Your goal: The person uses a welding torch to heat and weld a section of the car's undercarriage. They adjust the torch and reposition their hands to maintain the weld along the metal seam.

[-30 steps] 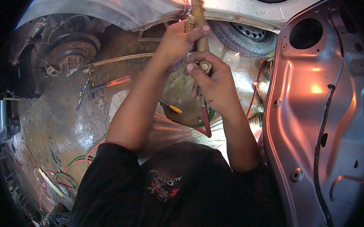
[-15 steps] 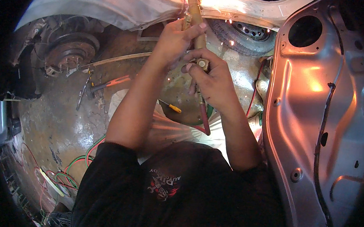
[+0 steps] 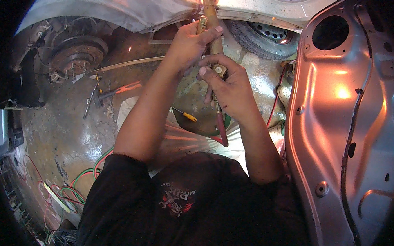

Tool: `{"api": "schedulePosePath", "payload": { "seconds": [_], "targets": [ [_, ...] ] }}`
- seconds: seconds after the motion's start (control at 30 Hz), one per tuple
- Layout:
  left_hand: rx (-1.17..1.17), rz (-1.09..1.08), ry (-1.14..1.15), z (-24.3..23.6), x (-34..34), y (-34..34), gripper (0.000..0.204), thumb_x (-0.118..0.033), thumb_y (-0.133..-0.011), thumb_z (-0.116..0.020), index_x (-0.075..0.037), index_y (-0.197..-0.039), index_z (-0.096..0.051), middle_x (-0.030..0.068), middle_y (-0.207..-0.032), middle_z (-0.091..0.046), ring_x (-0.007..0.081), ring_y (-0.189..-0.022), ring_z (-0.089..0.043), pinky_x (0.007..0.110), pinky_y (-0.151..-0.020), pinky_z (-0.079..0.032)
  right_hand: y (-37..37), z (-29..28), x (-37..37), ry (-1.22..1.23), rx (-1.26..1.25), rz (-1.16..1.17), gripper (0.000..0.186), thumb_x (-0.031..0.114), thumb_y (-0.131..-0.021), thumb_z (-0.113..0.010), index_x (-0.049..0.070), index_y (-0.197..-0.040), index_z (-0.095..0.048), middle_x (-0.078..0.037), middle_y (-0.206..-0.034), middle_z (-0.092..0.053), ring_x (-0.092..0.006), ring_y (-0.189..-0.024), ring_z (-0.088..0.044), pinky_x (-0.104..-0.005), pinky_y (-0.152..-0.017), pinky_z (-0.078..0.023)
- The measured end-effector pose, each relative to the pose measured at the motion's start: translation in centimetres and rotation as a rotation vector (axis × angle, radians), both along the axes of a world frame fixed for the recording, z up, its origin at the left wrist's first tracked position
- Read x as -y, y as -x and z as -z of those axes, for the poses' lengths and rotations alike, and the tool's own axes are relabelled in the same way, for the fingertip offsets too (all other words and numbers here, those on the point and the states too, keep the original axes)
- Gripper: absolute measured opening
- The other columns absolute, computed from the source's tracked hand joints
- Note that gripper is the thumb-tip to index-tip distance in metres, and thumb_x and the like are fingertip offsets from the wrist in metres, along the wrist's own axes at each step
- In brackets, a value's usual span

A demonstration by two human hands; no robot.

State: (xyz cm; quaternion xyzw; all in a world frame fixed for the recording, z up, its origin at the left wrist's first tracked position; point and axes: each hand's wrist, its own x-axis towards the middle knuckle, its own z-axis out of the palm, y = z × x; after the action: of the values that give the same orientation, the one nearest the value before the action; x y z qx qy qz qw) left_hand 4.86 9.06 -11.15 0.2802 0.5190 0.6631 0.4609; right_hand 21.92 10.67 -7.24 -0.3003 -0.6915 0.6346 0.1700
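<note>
Both hands are on a brass gas torch [image 3: 215, 44], whose tip points up at the lower edge of a pale car body panel [image 3: 136, 8]. My left hand [image 3: 189, 45] is wrapped round the torch's body, with the thumb lying along it. Lower down, my right hand [image 3: 225, 80] pinches the valve end of the torch between thumb and fingers. A bright orange glow lights the panel where the tip meets it. From the torch's lower end a red hose [image 3: 223, 130] hangs down and bends toward my lap.
At the right stands a large silver door panel [image 3: 324, 124] with a black cable. A tyre [image 3: 264, 40] lies beyond my hands, and a brake disc [image 3: 79, 56] is at the left. On the floor are a yellow-handled screwdriver [image 3: 189, 117], a hammer [image 3: 119, 91] and coiled red and green hoses [image 3: 73, 190].
The glow at the torch tip has dimmed and fewer sparks fall from it. Both hands keep nearly the same place and grip on the torch.
</note>
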Motion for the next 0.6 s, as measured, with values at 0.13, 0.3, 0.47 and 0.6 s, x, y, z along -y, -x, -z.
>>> {"api": "schedulePosePath", "payload": {
  "seconds": [0.13, 0.3, 0.47, 0.6],
  "targets": [
    [0.006, 0.002, 0.009, -0.41, 0.12, -0.21, 0.036, -0.031, -0.098, -0.077, -0.003, -0.116, -0.064, 0.0049, -0.093, -0.066, 0.0145, -0.080, -0.066, 0.032, -0.068, -0.056, -0.23, -0.37, -0.01, 0.028, 0.026, -0.005, 0.022, 0.017, -0.103, -0.070, 0.001, -0.118, -0.068, -0.009, -0.083, -0.071, -0.0128, -0.053, -0.065, -0.0287, -0.048, -0.051],
    [-0.010, -0.018, -0.018, -0.04, -0.04, -0.21, 0.037, -0.032, -0.097, -0.079, -0.003, -0.116, -0.065, 0.0051, -0.095, -0.067, 0.0151, -0.082, -0.066, 0.032, -0.069, -0.056, -0.30, -0.24, 0.03, 0.034, 0.009, -0.023, 0.023, 0.017, -0.104, -0.069, 0.000, -0.119, -0.067, -0.010, -0.088, -0.072, -0.0118, -0.053, -0.063, -0.0275, -0.049, -0.052],
    [-0.034, -0.026, 0.008, -0.09, -0.14, -0.02, 0.036, -0.032, -0.097, -0.079, -0.003, -0.116, -0.066, 0.0048, -0.095, -0.067, 0.0151, -0.083, -0.065, 0.032, -0.070, -0.055, -0.10, -0.10, -0.03, 0.018, 0.015, -0.017, 0.022, 0.018, -0.104, -0.069, 0.001, -0.118, -0.067, -0.010, -0.088, -0.072, -0.0115, -0.052, -0.063, -0.0270, -0.049, -0.051],
    [-0.032, -0.008, -0.032, 0.21, -0.29, 0.17, 0.035, -0.031, -0.098, -0.078, -0.004, -0.116, -0.066, 0.0048, -0.095, -0.067, 0.0148, -0.082, -0.065, 0.032, -0.071, -0.054, -0.04, -0.18, -0.05, 0.035, 0.000, -0.023, 0.022, 0.018, -0.104, -0.069, 0.001, -0.118, -0.067, -0.010, -0.089, -0.072, -0.0116, -0.052, -0.063, -0.0263, -0.049, -0.050]
  ]
}}
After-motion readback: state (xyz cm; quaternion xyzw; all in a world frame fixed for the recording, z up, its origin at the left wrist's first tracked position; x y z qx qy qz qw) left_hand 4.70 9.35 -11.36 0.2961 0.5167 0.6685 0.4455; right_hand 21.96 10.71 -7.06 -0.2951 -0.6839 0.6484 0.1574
